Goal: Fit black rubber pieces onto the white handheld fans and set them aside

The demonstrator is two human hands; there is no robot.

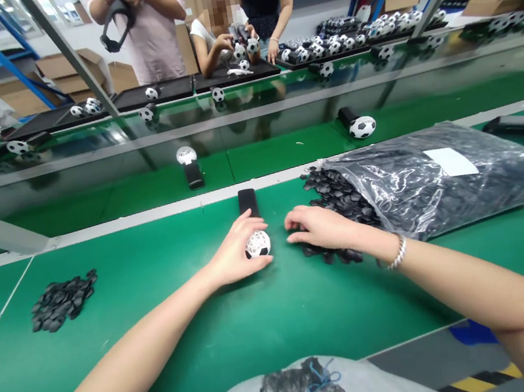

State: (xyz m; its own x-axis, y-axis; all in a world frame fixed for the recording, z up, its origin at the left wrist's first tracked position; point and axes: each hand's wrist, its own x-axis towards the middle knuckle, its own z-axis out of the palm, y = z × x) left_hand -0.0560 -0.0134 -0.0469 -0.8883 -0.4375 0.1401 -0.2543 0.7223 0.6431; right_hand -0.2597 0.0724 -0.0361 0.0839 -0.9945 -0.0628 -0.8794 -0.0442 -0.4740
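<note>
My left hand [238,249] is wrapped around a white ball with black patches [258,244], which lies on the green table. A black handle [248,203] extends from the ball's far side. Just to the right, my right hand [314,226] hovers with curled fingers beside a pile of small black pieces [336,194]; its fingertips are close together, and anything between them is too small to make out. The pile spills from the mouth of a clear plastic bag [438,178] full of such pieces.
A smaller heap of black pieces [64,301] lies at the left. Beyond the table's metal edge, a green conveyor [265,155] carries two ball-and-handle items [188,166]. People stand and sit behind black trays [156,92]. Another person's hand shows at the right edge.
</note>
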